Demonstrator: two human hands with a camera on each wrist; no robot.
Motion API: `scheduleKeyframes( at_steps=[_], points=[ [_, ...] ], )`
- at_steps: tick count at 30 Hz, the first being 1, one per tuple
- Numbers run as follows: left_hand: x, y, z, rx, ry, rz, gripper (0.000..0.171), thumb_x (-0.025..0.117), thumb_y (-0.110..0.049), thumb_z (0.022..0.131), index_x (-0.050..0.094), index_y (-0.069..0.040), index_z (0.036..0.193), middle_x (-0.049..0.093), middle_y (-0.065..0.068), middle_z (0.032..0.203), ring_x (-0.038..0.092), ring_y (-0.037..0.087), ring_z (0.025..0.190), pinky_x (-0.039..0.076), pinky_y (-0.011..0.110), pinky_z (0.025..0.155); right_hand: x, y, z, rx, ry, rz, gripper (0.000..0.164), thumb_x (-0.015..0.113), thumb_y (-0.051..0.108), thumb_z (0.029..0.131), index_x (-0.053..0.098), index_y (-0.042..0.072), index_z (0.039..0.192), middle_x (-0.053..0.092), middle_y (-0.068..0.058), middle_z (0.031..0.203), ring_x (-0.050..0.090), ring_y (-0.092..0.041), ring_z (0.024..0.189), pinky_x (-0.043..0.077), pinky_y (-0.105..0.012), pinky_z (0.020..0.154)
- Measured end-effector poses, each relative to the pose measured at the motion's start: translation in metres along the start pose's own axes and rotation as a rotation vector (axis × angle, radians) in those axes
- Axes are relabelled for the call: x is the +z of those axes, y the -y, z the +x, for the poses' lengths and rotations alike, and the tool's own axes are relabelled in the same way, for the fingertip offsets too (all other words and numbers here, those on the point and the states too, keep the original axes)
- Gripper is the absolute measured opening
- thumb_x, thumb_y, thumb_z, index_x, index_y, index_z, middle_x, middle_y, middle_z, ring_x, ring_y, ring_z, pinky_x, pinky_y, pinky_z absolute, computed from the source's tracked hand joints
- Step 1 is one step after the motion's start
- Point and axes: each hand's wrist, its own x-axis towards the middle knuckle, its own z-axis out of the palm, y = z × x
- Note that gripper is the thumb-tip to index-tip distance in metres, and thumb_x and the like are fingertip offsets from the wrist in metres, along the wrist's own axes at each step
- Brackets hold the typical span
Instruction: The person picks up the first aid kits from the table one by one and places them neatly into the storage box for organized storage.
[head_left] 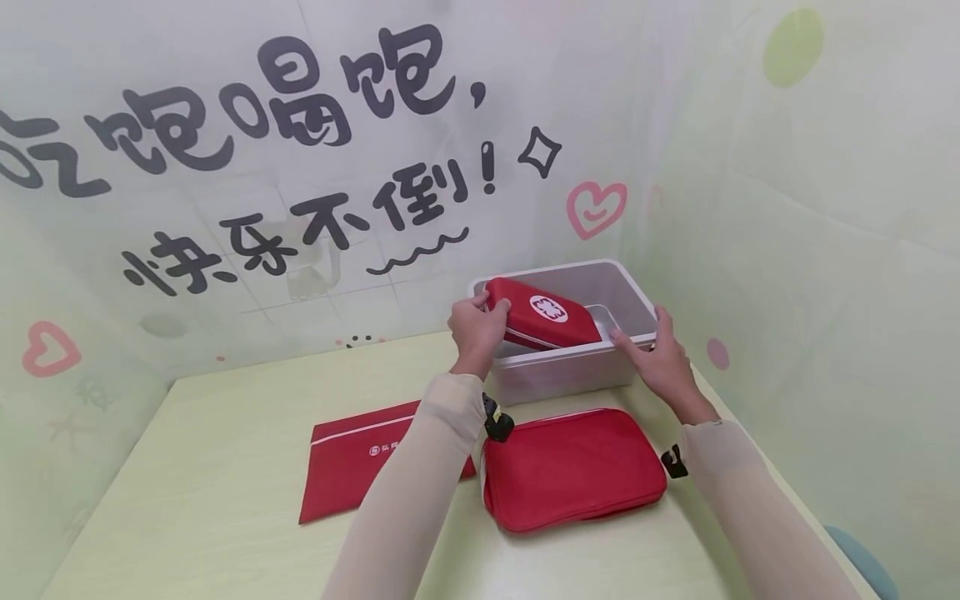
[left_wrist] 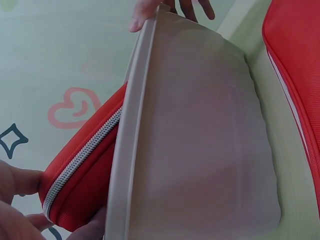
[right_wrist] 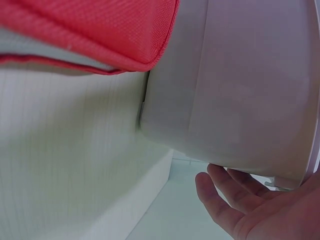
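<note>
My left hand (head_left: 477, 329) grips one end of a red zippered hard case (head_left: 517, 310) with a round white emblem. The case lies tilted, its other end down inside a pale plastic bin (head_left: 562, 379). In the left wrist view, thumb and fingers pinch the end of the case (left_wrist: 82, 160) just outside the bin rim (left_wrist: 131, 130). At the bin's front right corner, my right hand (head_left: 663, 362) holds the rim, thumb on top and fingers along the outer wall. A clear container (head_left: 602, 318) shows partly inside the bin, behind the case.
A larger red zippered pouch (head_left: 573, 471) lies in front of the bin, between my forearms. Left of it is a flat red document pouch (head_left: 352, 458), partly covered by my left sleeve. Walls stand close behind and to the right of the table (head_left: 225, 442).
</note>
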Motion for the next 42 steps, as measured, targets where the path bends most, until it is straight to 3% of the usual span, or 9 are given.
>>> scheduleKeyframes(
  at_steps=[8, 15, 22, 29, 36, 42],
  points=[
    [0.009, 0.005, -0.001, 0.022, 0.010, 0.054, 0.050, 0.071, -0.024, 0.092, 0.059, -0.010, 0.139, 0.065, 0.013, 0.130, 0.069, 0.031, 0.105, 0.059, 0.041, 0.080, 0.002, 0.001, 0.000, -0.008, -0.001, 0.008, 0.097, 0.062, 0.059, 0.091, 0.005, 0.021, 0.159, 0.037, -0.021, 0.150, 0.040, -0.042, 0.134, 0.037, -0.066, 0.105],
    [0.013, 0.008, -0.006, 0.028, 0.052, 0.114, 0.048, 0.069, -0.023, 0.094, 0.059, -0.006, 0.138, 0.064, 0.014, 0.129, 0.066, 0.030, 0.109, 0.058, 0.042, 0.084, 0.001, 0.001, -0.001, -0.009, 0.001, -0.003, 0.097, 0.060, 0.061, 0.090, 0.005, 0.020, 0.158, 0.039, -0.023, 0.149, 0.042, -0.041, 0.132, 0.036, -0.066, 0.105],
    [0.011, 0.010, -0.011, 0.058, 0.124, 0.213, 0.028, 0.070, -0.020, 0.092, 0.071, -0.001, 0.112, 0.071, 0.014, 0.106, 0.069, 0.029, 0.096, 0.060, 0.040, 0.079, 0.002, 0.000, 0.000, -0.013, -0.002, -0.007, 0.096, 0.061, 0.060, 0.091, 0.005, 0.019, 0.158, 0.039, -0.023, 0.148, 0.042, -0.041, 0.132, 0.036, -0.065, 0.105],
    [0.012, 0.003, -0.015, 0.157, 0.142, 0.236, 0.048, 0.073, -0.024, 0.089, 0.064, -0.002, 0.131, 0.065, 0.015, 0.128, 0.062, 0.031, 0.117, 0.054, 0.044, 0.095, 0.000, -0.002, 0.000, -0.013, -0.007, -0.014, 0.096, 0.061, 0.057, 0.092, 0.004, 0.019, 0.159, 0.039, -0.024, 0.147, 0.042, -0.043, 0.131, 0.036, -0.067, 0.104],
    [0.003, -0.004, -0.018, 0.205, 0.154, 0.216, 0.046, 0.071, -0.024, 0.091, 0.065, -0.004, 0.132, 0.064, 0.015, 0.130, 0.059, 0.030, 0.122, 0.052, 0.043, 0.098, 0.000, -0.002, -0.001, -0.024, 0.004, -0.007, 0.097, 0.060, 0.060, 0.091, 0.002, 0.019, 0.159, 0.038, -0.024, 0.148, 0.041, -0.043, 0.132, 0.036, -0.068, 0.104],
    [-0.018, -0.004, -0.012, 0.248, 0.132, 0.180, 0.041, 0.069, -0.024, 0.093, 0.066, -0.006, 0.130, 0.065, 0.014, 0.128, 0.062, 0.029, 0.118, 0.054, 0.040, 0.094, -0.001, 0.000, -0.002, -0.020, 0.009, -0.007, 0.099, 0.060, 0.062, 0.090, 0.003, 0.019, 0.159, 0.038, -0.024, 0.148, 0.041, -0.043, 0.132, 0.035, -0.068, 0.105]
  ],
)
